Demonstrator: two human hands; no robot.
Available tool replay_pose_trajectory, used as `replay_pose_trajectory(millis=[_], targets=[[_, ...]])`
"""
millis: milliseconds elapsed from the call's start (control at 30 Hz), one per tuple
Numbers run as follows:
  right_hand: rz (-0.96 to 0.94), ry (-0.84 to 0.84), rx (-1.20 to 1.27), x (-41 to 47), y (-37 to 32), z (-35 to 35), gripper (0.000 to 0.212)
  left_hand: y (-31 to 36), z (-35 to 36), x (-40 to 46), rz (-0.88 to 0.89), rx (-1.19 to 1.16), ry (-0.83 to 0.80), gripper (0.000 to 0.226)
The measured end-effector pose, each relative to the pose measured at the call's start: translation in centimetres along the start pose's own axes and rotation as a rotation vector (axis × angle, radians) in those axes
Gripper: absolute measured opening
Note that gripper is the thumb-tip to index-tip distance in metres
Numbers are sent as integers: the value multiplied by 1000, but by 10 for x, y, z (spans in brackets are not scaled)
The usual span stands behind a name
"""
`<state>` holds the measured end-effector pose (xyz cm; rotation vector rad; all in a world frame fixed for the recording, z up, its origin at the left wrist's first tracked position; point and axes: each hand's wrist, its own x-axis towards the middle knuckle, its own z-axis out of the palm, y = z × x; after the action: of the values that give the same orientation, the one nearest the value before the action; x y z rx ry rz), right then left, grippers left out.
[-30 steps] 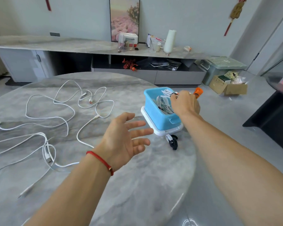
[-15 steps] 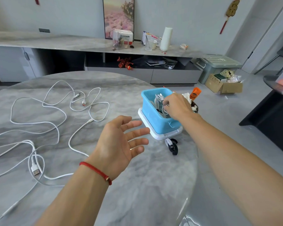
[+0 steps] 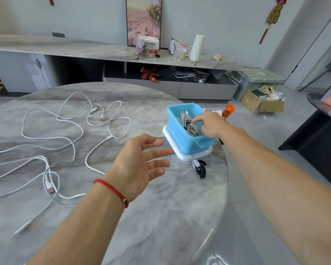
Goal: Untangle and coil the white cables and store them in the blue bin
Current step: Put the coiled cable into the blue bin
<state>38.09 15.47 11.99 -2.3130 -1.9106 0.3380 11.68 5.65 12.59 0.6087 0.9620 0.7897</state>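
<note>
Left of both hands lay the loose white cables (image 3: 69, 142) on the counter (image 3: 161, 217); left hand (image 3: 139, 165), fingers spread and empty, was nearer; right hand (image 3: 208, 125) hung relaxed, empty, over the blue bin (image 3: 182, 142).

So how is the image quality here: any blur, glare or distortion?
Head view: wide-angle bending stretches both forearms at the bottom edge; daylight glare streaks the table edge; the right hand over the blue bin looks slightly motion-soft.

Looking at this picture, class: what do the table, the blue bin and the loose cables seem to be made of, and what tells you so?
Table: looks like polished marble or a stone-look slab, with grey veining and a glossy reflection at its edge. Blue bin: moulded plastic, smooth, evenly coloured, with a rolled rim. Loose cables: white, flexible, probably rubbery plastic sheath; whether braided cannot be told.
</note>
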Motion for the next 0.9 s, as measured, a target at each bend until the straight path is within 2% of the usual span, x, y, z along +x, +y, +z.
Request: replay_pose_trajectory(millis=[100,200,300,367,467,500,667,767,833,900], targets=[[-2,267,128,-23,-4,0,45,2,-9,-7,43,86,71,25],[-90,369,154,-56,-27,9,39,5,-27,-21,148,251,176,17],[-261,248,185,-92,-61,33,36,2,-63,-37,293,486,298,14],[-398,133,112,-116,-90,55,34,-3,-97,-51,364,697,453,16],[-538,-11,7,-151,-135,85,35,-8,-145,-69,354,1071,662,17],[-586,-51,-11,-162,-146,94,34,-8,-156,-72,339,1155,669,17],[-838,-282,-186,-214,-200,144,40,-7,-216,-102,165,1424,549,19],[-889,-238,-293,-220,-204,163,23,-15,-234,-110,-60,1494,307,19],[-856,-228,-179,-217,-204,161,5,-22,-235,-114,-163,1501,152,36],[-746,-306,166,-214,-201,144,14,-25,-230,-113,-123,1522,96,45]])
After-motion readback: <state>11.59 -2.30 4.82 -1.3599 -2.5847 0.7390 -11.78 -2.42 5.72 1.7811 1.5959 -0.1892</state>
